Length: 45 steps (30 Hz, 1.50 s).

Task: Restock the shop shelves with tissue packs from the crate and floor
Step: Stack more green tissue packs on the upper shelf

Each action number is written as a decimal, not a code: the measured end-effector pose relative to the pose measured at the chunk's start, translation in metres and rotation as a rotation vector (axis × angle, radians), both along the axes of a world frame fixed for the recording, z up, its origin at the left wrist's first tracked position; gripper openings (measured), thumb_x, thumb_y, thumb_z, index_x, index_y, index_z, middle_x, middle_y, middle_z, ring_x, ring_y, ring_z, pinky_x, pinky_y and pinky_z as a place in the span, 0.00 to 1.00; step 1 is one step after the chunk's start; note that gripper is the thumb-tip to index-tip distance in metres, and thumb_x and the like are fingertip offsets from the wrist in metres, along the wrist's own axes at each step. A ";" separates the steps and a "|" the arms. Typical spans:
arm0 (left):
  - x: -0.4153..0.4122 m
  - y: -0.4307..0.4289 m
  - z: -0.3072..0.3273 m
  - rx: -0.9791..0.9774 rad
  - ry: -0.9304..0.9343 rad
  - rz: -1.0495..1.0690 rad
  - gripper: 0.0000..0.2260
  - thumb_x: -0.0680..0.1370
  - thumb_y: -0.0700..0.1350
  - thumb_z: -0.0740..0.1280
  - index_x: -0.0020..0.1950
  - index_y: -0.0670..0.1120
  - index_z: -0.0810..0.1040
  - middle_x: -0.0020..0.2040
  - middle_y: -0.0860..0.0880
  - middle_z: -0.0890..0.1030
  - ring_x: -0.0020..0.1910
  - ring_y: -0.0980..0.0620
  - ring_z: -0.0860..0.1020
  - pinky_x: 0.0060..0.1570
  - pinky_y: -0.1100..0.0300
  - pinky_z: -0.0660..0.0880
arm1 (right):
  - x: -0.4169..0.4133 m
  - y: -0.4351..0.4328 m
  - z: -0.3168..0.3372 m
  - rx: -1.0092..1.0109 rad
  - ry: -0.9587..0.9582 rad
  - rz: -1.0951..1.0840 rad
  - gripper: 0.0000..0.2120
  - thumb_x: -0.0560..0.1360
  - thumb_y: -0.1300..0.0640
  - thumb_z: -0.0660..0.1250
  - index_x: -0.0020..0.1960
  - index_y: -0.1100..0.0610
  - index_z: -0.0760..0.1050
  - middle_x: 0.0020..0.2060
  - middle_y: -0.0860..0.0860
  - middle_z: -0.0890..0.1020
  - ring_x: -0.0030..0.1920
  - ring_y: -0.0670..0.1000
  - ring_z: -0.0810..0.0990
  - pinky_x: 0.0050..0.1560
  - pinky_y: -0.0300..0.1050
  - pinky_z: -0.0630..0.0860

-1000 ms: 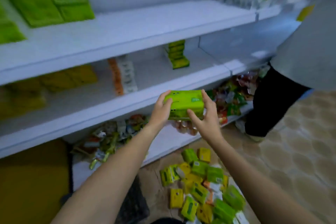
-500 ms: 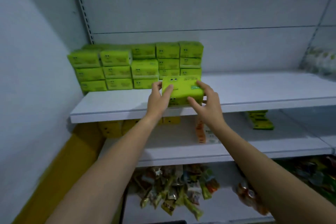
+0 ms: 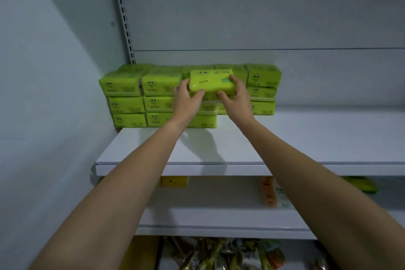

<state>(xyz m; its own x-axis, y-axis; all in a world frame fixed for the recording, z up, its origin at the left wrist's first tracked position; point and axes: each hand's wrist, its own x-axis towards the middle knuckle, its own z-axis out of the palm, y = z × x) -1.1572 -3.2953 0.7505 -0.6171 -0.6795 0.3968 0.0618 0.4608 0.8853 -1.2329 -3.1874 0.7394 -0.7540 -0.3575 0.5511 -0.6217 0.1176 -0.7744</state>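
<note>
Green tissue pack (image 3: 211,82) gripped at both ends, level with the top row
Its ends sit in the left hand (image 3: 187,99) and right hand (image 3: 235,98); lower it flat onto the shorter column (image 3: 206,120) beneath, nudge it flush with the neighbouring packs (image 3: 161,84) on the upper shelf (image 3: 295,138), then let go.

1. The left forearm (image 3: 135,171) and right forearm (image 3: 295,160), both bare, stretched forward and up, drawing closer toward the wrists.
2. The left hand (image 3: 186,101) gripped the left end of a green tissue pack (image 3: 210,82), with the thumb along its front.
3. The right hand (image 3: 237,96) gripped the right end, with the fingers curled over the top corner and the thumb in front.
</note>
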 end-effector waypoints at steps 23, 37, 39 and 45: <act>-0.030 -0.016 -0.057 -0.472 -0.270 0.228 0.26 0.77 0.44 0.64 0.72 0.38 0.61 0.71 0.40 0.62 0.71 0.42 0.58 0.70 0.54 0.54 | -0.032 -0.011 -0.025 0.368 0.157 0.058 0.31 0.77 0.57 0.62 0.76 0.53 0.53 0.72 0.54 0.64 0.72 0.54 0.61 0.69 0.47 0.58; 0.004 0.119 -0.115 -0.689 -0.359 -0.308 0.23 0.81 0.47 0.56 0.75 0.41 0.57 0.75 0.44 0.60 0.74 0.45 0.57 0.73 0.53 0.51 | 0.052 0.169 -0.103 0.689 0.167 -0.255 0.28 0.78 0.54 0.61 0.75 0.56 0.56 0.73 0.56 0.62 0.73 0.54 0.59 0.70 0.44 0.54; 0.001 0.150 -0.125 -0.748 -0.392 -0.398 0.23 0.82 0.48 0.54 0.75 0.43 0.56 0.76 0.45 0.59 0.75 0.46 0.55 0.73 0.53 0.50 | 0.060 0.205 -0.116 0.722 0.128 -0.294 0.28 0.78 0.53 0.60 0.75 0.56 0.56 0.73 0.55 0.62 0.73 0.53 0.59 0.70 0.45 0.55; -0.010 0.260 -0.178 -0.899 -0.462 -0.631 0.23 0.82 0.49 0.53 0.76 0.43 0.56 0.76 0.46 0.58 0.76 0.47 0.51 0.74 0.51 0.47 | 0.088 0.332 -0.184 0.823 -0.053 -0.444 0.28 0.78 0.51 0.61 0.75 0.56 0.57 0.72 0.57 0.63 0.72 0.56 0.62 0.71 0.50 0.59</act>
<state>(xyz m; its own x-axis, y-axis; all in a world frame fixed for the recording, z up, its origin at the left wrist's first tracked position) -1.1672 -3.0349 0.5722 -0.9523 0.2031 0.2278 0.2603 0.9302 0.2587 -1.1447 -2.8557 0.5556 -0.9319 -0.2928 0.2139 -0.3546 0.8596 -0.3679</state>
